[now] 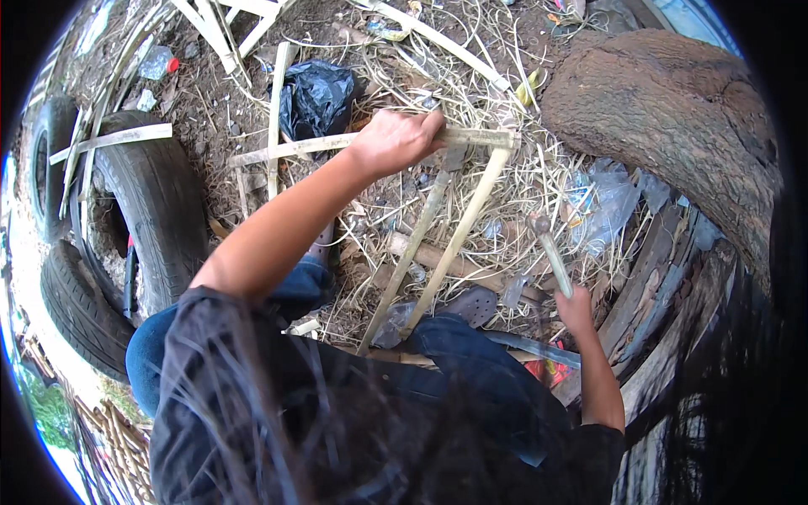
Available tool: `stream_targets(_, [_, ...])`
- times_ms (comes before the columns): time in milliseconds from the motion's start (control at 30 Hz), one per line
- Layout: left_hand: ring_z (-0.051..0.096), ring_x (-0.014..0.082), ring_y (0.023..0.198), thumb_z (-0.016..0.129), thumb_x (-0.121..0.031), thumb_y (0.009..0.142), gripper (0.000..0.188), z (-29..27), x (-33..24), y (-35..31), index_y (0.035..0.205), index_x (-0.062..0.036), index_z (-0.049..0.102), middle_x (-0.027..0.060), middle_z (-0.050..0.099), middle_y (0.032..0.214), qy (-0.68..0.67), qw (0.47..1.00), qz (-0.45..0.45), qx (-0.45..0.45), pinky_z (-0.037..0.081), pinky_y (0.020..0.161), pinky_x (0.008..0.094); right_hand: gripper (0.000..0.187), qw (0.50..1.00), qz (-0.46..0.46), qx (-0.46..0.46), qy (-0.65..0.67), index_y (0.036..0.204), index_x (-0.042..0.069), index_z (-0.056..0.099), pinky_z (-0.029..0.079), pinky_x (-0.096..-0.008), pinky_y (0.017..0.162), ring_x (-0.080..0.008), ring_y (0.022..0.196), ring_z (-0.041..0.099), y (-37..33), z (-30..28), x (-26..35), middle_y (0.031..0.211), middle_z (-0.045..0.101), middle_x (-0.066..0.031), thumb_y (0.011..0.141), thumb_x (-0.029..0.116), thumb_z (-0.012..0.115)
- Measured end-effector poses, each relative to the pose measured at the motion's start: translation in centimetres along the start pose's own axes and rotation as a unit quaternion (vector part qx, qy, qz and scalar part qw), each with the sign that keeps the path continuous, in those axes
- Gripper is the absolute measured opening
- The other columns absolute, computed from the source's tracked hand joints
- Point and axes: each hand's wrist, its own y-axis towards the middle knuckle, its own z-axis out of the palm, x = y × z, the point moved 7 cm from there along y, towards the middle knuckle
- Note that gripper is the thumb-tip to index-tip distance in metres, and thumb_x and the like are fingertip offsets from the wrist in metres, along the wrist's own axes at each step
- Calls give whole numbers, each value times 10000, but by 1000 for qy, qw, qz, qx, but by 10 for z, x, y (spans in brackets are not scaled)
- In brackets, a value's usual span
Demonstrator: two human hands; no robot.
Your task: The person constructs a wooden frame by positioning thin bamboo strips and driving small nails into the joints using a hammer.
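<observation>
My left hand is closed around a pale wooden or bamboo crosspiece of a slatted frame. From its right end a long pale slat runs down toward my knees, and a second, darker slat lies beside it. The crosspiece's left end reaches past an upright strip. In my right hand is a hammer, gripped by its light handle, with its head raised just right of the frame. The head is apart from the wood. My fingers partly hide the crosspiece.
Old tyres stand at left, near a bottle with a red cap. A black plastic bag lies behind the frame. A thick log fills the upper right, with clear plastic below it. Curly shavings cover the ground.
</observation>
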Motion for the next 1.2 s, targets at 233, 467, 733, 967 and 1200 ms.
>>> stream_targets(233, [651, 327, 610, 717, -155, 845, 184, -150, -136, -49, 884, 3, 630, 156, 633, 696, -334, 921, 170, 111, 542, 569, 415, 263, 996, 81, -29, -2, 789, -52, 645, 487, -487, 660, -425, 723, 655, -40, 0, -76, 724, 628, -281, 787, 210, 626])
stream_targets(467, [557, 177, 559, 680, -168, 852, 162, -195, -231, -183, 886, -29, 604, 59, 472, 702, -298, 911, 228, 169, 461, 424, 323, 321, 999, 12, 10, -38, 970, -10, 680, 512, -480, 761, -429, 856, 658, -31, 18, -90, 856, 673, -256, 790, 256, 683])
stream_targets(733, [535, 153, 528, 717, -142, 777, 179, -177, -257, -225, 824, -8, 608, 53, 525, 713, -293, 897, 250, 217, 414, 376, 282, 356, 986, -17, 147, -83, 1065, -3, 665, 512, -460, 831, -406, 949, 657, -19, 60, -73, 981, 674, -264, 805, 240, 675])
stream_targets(967, [474, 94, 458, 744, -415, 805, 382, -168, -266, -209, 747, -80, 568, -21, 432, 618, -174, 959, 205, 86, 395, 376, 235, 370, 966, 11, 204, -159, 1099, -3, 655, 520, -461, 880, -395, 993, 660, -20, 84, -96, 1032, 679, -254, 820, 240, 665])
stream_targets(1200, [488, 124, 451, 737, -528, 770, 473, -201, -259, -186, 709, -120, 505, -16, 388, 581, -133, 966, 163, 149, 407, 403, 262, 359, 960, 32, 186, -206, 1031, 17, 688, 531, -480, 845, -397, 957, 670, -42, 51, -76, 1012, 689, -238, 808, 298, 682])
